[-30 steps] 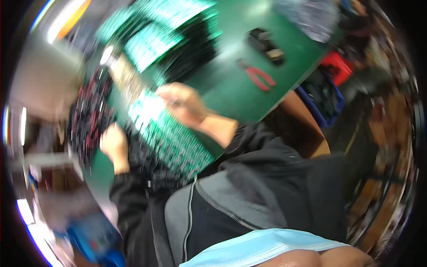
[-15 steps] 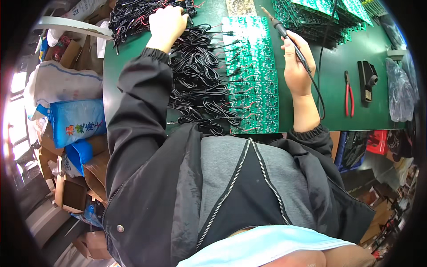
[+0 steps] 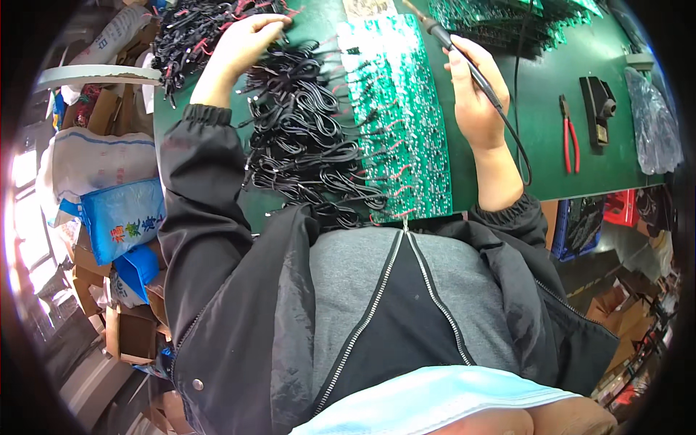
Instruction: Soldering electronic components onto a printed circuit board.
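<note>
My right hand (image 3: 478, 105) holds a soldering iron (image 3: 464, 61) like a pen, its tip pointing up and left past the far end of a panel of green circuit boards (image 3: 406, 130). Black cables (image 3: 304, 123) in looped bundles lie along the panel's left side, and several red wire ends reach onto the boards. At the far left, my left hand (image 3: 246, 45) is between those bundles and a heap of more black cables (image 3: 196, 43). Its fingers are pinched together beside some red wire ends; what they hold is hidden.
Stacked green circuit boards (image 3: 493, 25) stand at the far right. Red-handled cutters (image 3: 570, 138), a black soldering-iron stand (image 3: 597, 112) and a clear plastic bag (image 3: 652, 123) lie on the right of the green table (image 3: 536, 170). Sacks and cardboard boxes (image 3: 134, 333) crowd the left.
The whole view has shifted and turned slightly. My left hand has turned, its fingers now pointing right beside the heap. My right hand keeps its hold on the soldering iron.
</note>
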Motion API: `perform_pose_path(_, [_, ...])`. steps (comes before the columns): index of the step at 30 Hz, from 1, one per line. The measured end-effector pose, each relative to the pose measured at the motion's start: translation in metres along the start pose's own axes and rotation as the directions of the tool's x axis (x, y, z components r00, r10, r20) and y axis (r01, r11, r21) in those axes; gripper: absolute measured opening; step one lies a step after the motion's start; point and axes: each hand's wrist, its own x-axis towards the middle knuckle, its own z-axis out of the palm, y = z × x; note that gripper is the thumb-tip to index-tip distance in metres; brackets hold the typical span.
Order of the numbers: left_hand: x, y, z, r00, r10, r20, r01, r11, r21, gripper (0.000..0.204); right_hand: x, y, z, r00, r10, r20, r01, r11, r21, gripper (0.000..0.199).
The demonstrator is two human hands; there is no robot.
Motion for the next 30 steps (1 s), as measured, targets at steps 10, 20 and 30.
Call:
perform_pose_path(10, [0.008,0.02,0.024,0.995,0.08,-0.063,-0.081,0.997,-0.007,0.025,-0.003,-0.017,-0.009,0.998,-0.057,-0.009,0.057,0.998,-0.025,0.021])
perform_pose_path(20, [-0.02,0.08,0.018,0.997,0.02,-0.074,0.007,0.941,0.34,0.015,-0.006,-0.021,-0.006,0.992,-0.122,-0.044,0.122,0.992,-0.011,0.022])
perform_pose_path(30, [-0.021,0.1,0.06,0.962,-0.186,0.2,0.251,0.889,-0.383,0.015,-0.002,-0.016,-0.009,0.986,-0.146,-0.084,0.142,0.989,-0.051,0.021])
